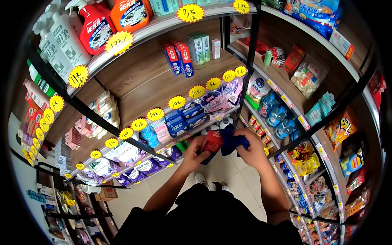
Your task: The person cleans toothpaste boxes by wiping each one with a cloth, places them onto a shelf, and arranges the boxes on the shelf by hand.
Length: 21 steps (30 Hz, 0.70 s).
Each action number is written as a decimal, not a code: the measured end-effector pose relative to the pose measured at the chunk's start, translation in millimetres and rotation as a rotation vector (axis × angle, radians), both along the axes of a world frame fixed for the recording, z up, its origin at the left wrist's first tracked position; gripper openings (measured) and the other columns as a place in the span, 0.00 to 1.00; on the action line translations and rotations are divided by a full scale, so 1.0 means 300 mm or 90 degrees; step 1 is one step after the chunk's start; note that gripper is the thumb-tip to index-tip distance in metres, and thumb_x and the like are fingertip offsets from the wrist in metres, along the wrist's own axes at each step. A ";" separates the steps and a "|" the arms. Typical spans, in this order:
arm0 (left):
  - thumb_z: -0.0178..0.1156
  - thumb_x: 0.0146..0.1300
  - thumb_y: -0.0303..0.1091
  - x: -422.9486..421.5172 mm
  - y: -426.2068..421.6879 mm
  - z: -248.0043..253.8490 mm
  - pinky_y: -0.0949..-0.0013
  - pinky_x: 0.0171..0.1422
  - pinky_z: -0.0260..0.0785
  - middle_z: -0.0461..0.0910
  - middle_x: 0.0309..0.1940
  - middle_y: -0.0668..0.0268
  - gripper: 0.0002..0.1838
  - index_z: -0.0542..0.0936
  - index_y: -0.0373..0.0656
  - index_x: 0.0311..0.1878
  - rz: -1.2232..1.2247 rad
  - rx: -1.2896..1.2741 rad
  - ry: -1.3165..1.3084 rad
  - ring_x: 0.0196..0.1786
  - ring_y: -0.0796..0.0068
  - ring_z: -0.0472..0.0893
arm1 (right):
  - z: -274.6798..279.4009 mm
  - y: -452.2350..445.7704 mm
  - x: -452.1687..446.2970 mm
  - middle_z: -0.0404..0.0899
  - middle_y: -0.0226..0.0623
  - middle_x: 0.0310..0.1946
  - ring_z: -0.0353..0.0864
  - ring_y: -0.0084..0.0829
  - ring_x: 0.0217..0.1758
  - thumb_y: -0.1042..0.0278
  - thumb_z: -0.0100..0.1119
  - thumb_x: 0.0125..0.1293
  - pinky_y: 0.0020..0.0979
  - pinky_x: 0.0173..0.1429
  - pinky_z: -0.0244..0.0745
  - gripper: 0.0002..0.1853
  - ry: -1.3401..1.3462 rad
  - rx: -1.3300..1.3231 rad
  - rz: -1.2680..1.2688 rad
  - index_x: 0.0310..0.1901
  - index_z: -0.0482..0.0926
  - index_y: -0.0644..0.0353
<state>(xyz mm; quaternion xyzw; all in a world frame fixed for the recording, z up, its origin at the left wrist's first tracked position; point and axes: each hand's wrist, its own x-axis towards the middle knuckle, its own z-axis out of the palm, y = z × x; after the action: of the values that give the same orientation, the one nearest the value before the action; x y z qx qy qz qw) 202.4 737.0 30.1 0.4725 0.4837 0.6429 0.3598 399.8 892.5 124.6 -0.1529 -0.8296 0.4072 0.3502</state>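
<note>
My left hand point(196, 154) is closed around a small red box point(212, 141) with a dark lower part, held in front of my body. Just to its right, my right hand point(251, 149) grips a dark blue cloth point(232, 141), which bunches up beside the box. The cloth's left end meets the box or lies very near it; which of the two I cannot tell. On the wooden shelf beyond stand red and blue boxes point(182, 58), with pale green boxes point(199, 49) beside them.
Yellow price tags line the shelf edge point(163, 111) ahead. Blue tissue packs point(176, 125) sit below it. Spray bottles point(94, 30) stand at upper left. Water bottles point(277, 116) and snack bags point(304, 159) fill the right shelves. A cardboard box point(107, 193) is at lower left.
</note>
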 end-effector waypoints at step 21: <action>0.54 0.74 0.57 -0.490 0.128 0.138 0.46 0.73 0.64 0.79 0.60 0.60 0.29 0.72 0.45 0.67 0.010 0.098 -0.751 0.67 0.56 0.76 | -0.166 -0.233 -0.561 0.80 0.47 0.41 0.78 0.51 0.43 0.82 0.64 0.47 0.42 0.49 0.75 0.18 0.195 0.246 -0.213 0.43 0.78 0.61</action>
<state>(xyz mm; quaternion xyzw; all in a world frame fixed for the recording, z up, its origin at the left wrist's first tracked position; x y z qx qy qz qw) 55.5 775.4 71.4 0.0565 0.1580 0.8328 0.5276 231.3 822.6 74.8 -0.1551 -0.7923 0.1968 0.5563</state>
